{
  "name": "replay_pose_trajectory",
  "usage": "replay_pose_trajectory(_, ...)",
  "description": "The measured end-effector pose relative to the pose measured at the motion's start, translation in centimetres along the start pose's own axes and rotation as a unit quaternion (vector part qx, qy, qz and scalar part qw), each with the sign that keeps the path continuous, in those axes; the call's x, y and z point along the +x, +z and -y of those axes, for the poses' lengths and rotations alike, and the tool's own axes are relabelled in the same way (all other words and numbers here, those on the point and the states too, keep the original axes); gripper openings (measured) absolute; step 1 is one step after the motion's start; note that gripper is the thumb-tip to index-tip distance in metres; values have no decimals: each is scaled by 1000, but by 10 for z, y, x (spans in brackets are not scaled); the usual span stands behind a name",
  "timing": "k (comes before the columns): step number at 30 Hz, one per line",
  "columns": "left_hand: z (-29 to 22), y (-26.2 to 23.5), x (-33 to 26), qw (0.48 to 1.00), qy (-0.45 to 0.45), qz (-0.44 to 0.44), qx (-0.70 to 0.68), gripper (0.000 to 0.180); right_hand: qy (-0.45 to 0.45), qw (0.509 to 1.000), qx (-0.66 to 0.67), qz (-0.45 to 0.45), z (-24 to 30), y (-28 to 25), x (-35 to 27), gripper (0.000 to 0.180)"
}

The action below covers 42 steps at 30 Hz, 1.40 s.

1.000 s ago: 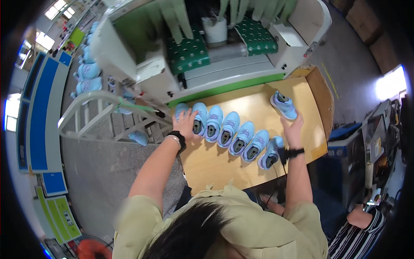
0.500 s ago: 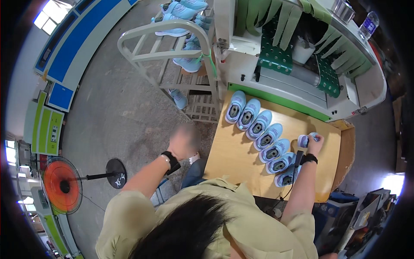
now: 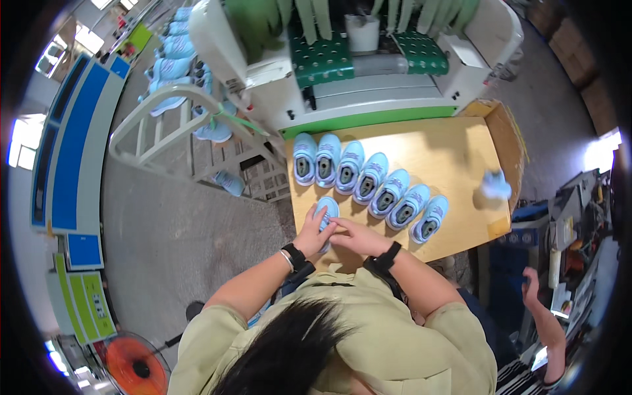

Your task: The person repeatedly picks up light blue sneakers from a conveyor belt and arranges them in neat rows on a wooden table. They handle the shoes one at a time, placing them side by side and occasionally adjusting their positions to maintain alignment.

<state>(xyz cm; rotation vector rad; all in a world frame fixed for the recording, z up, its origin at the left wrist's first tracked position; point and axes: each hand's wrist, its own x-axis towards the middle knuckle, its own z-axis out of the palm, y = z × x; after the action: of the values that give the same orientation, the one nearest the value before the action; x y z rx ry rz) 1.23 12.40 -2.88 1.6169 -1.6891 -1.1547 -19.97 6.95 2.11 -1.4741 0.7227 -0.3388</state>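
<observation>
A light blue sneaker [image 3: 327,207] is between my hands at the near left of the wooden table, its toe pointing away from me. My left hand [image 3: 312,232] grips its left side, thumb and fingers around the upper. From the right, my right hand [image 3: 359,236] reaches over with its fingers on the same sneaker, close to the left fingertips. Just beyond stands a slanting row of several matching sneakers [image 3: 351,166], dark inserts showing in their openings. Near the table's right edge is another light blue shoe [image 3: 495,185], smeared by motion.
Behind the wooden table [image 3: 454,148] stands a white machine with a green perforated belt [image 3: 322,62]. A metal rack [image 3: 158,99] with sneakers is at left. Cardboard [image 3: 508,135] borders the table's right side. Another person's arm [image 3: 548,326] shows at lower right; a fan [image 3: 137,368] at lower left.
My right hand has left the shoe at the table's right and come left. My left hand has moved onto the table to a sneaker. The view has turned, and another person's arm now shows.
</observation>
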Motion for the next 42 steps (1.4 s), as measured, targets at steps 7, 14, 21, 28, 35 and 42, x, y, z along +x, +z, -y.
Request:
replay_pose_trajectory(7, -17, -3, -18, 998, 0, -43, 51, 90, -12, 765, -284, -578, -7, -97, -95, 40)
replay_pose_trajectory(14, -14, 28, 7, 986, -68, -126, 86, 79, 186, 813, -104, -541, -101, -116, -117, 68)
replay_pose_trajectory(21, -17, -9, 27, 991, -71, -84, 78, 65, 244, 762, -121, -588, -114, -269, -131, 70)
replay_pose_trajectory(28, -59, -35, 33, 976, 37, -46, 211, 50, 273, 738, -256, -561, -101, -443, -94, 80)
replay_pose_trajectory(35, -82, -4, 68, 945, 57, 78, 314, 76, 385, 582, -370, -613, -133, -537, -19, 73)
replay_pose_trajectory(42, -82, -8, 63, 936, 66, 108, 328, 84, 179, 599, -536, -568, -207, -498, -34, 32)
